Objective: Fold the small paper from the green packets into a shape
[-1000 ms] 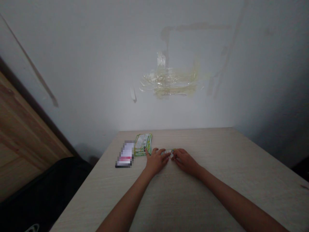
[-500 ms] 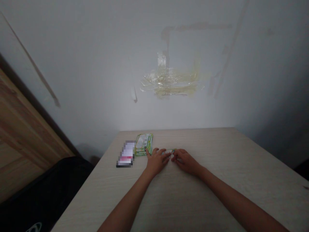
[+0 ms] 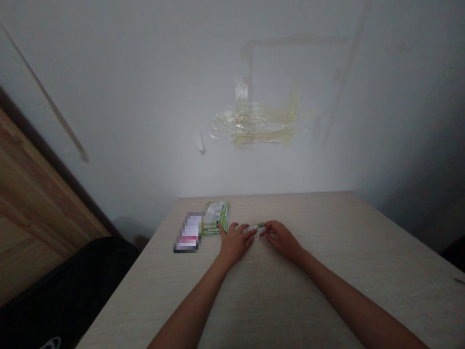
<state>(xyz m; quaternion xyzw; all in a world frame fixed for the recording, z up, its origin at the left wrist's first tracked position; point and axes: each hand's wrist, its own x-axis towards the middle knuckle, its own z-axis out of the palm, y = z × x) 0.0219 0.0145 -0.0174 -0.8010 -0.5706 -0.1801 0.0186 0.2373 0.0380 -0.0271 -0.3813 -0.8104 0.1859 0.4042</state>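
A small flat piece with white and green print, perhaps a packet or card (image 3: 259, 231), lies on the table between my two hands. My left hand (image 3: 234, 242) rests at its left end with the fingers spread, some of them lying on it. Its thumb side is toward me, and the outermost finger reaches to a stack of green and white packets (image 3: 217, 213). My right hand (image 3: 282, 241) has bent fingers at the right end of the small piece, thumb and fingertips close to its edge. The covered ends of the piece are hidden by my fingers.
A phone-like slab with a blurred screen (image 3: 189, 232) lies left of the stack. The pale wooden table (image 3: 308, 213) meets a wall with old clear tape (image 3: 254, 121). At the left are a wooden panel (image 3: 22, 194) and a black bag-like thing (image 3: 72, 271).
My right fingers have drawn slightly right and opened a little, so more of the small printed piece shows. My left hand has stayed nearly in place.
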